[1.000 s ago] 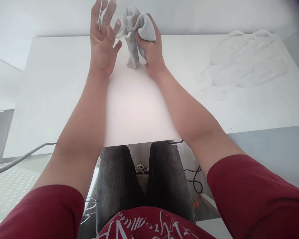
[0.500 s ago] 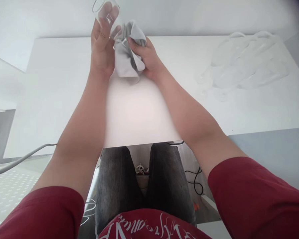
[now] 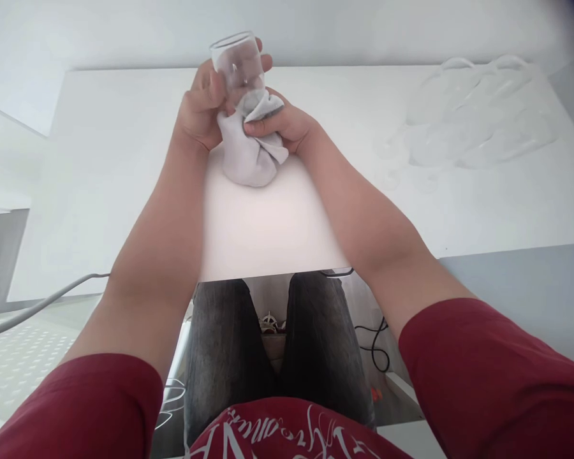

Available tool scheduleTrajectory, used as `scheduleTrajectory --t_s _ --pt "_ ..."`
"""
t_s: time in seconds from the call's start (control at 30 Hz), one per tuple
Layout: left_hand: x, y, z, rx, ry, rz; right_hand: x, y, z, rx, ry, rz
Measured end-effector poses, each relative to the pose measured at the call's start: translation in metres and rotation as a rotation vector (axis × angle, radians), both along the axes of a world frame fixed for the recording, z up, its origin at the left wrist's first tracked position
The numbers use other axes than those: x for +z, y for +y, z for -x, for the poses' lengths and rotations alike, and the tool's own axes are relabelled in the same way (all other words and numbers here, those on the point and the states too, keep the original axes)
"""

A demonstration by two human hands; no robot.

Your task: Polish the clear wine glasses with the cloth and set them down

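My left hand [image 3: 198, 111] is closed around a clear glass [image 3: 236, 62], which points up and away from me above the white table [image 3: 100, 159]. My right hand [image 3: 287, 124] pinches a grey-white cloth [image 3: 249, 153] against the lower part of the glass. The cloth hangs bunched below both hands, just over the table top. The base of the glass is hidden by the fingers and the cloth.
Several clear glasses [image 3: 473, 115] lie on their sides at the table's far right. A grey cable [image 3: 38, 306] runs off the left front edge. Below the table edge are my knees and black cables [image 3: 375, 344] on the floor.
Both hands have come down and nearer to me. The left hand, open a second ago, has closed around the glass, and the cloth has moved from beside the glass to under it.
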State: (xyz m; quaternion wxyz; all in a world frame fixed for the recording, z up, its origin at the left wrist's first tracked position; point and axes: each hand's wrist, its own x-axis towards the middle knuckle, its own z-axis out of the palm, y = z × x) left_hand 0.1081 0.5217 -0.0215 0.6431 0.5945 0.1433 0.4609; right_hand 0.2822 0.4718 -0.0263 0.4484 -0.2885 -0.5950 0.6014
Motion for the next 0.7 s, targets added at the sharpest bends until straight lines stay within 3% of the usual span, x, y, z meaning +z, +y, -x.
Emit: scheduleTrajectory --t_s 0.1,0.2,0.33,0.47,0.57,0.63,0.7 --pt "-0.009 0.017 0.003 -0.022 -0.046 -0.139 -0.002 0.005 0.004 -0.02 0.003 -0.005" --pt "-0.021 0.042 0.012 -0.018 -0.142 -0.197 -0.007 0.015 0.01 -0.156 0.0 -0.121" --pt "-0.027 0.058 0.02 0.128 -0.168 -0.143 -0.013 0.024 0.012 -0.268 -0.057 -0.254" --pt "-0.02 0.049 0.017 0.236 -0.173 0.024 -0.01 0.022 0.01 -0.304 0.024 -0.254" --pt "-0.013 0.036 0.014 0.112 -0.243 0.017 -0.003 0.012 0.009 -0.239 0.083 -0.108" --pt "-0.011 0.03 0.013 -0.03 -0.246 -0.039 0.001 0.005 0.008 -0.069 0.023 -0.046" --pt "-0.012 0.029 0.012 -0.106 -0.21 -0.071 0.003 0.0 0.006 0.134 -0.066 -0.082"
